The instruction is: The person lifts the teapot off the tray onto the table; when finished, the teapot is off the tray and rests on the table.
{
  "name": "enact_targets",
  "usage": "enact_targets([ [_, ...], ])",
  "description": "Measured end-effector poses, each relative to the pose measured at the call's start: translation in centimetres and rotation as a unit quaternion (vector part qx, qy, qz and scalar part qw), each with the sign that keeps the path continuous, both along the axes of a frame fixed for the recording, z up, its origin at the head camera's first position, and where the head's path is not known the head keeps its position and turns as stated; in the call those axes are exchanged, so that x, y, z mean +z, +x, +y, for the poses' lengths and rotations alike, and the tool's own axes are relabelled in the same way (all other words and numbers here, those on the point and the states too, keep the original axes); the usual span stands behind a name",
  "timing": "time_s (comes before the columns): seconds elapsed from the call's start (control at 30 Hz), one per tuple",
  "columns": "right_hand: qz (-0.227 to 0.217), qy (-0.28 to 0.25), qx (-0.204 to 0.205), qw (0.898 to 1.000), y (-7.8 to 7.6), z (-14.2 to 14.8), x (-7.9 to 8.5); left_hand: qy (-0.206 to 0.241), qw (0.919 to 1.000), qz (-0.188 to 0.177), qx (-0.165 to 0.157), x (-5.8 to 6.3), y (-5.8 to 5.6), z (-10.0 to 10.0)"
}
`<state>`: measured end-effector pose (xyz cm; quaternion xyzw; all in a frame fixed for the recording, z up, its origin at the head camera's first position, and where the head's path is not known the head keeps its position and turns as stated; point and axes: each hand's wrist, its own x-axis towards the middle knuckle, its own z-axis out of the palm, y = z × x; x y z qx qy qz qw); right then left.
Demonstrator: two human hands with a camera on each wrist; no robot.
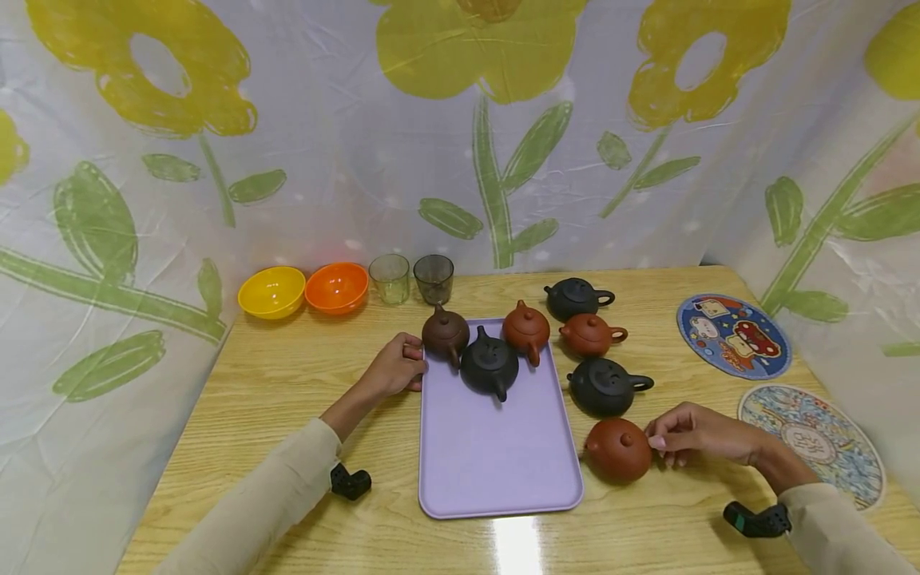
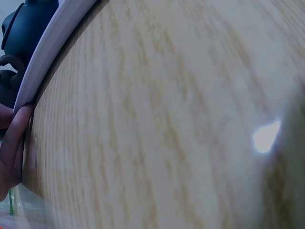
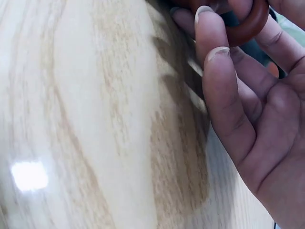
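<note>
Holding one teapot (image 1: pixel 618 451) of seven

Most of the frame is occupied by wood-grained tabletop (image 2: pixel 143 119). At upper left, a dark teapot (image 2: pixel 32 29) is partly seen beyond the pale rim of a tray (image 2: pixel 49 50). At the left edge, that rim is gripped by the left hand (image 2: pixel 11 150). Glare (image 2: pixel 266 137) is noted at right.

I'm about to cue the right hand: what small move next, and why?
Probably lift the nearest red teapot onto the bare near end of the lilac tray. The right hand grips that teapot's handle, three teapots stand at the tray's far end, and the left hand holds the tray's left edge.
</note>
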<state>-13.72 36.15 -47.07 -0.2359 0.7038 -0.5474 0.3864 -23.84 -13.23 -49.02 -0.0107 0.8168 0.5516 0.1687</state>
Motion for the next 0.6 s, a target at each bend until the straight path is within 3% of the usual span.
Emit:
enact_targets([
  [0.33, -0.006, -0.023, 0.009, 1.0, -0.18, 0.31, 0.09, -0.004, 1.0, 0.001, -0.001, 0.14, 0.1, 0.06],
  [0.6, 0.013, 0.014, -0.007, 1.0, -0.25, 0.55, 0.15, -0.003, 1.0, 0.003, -0.001, 0.06, 0.1, -0.07],
])
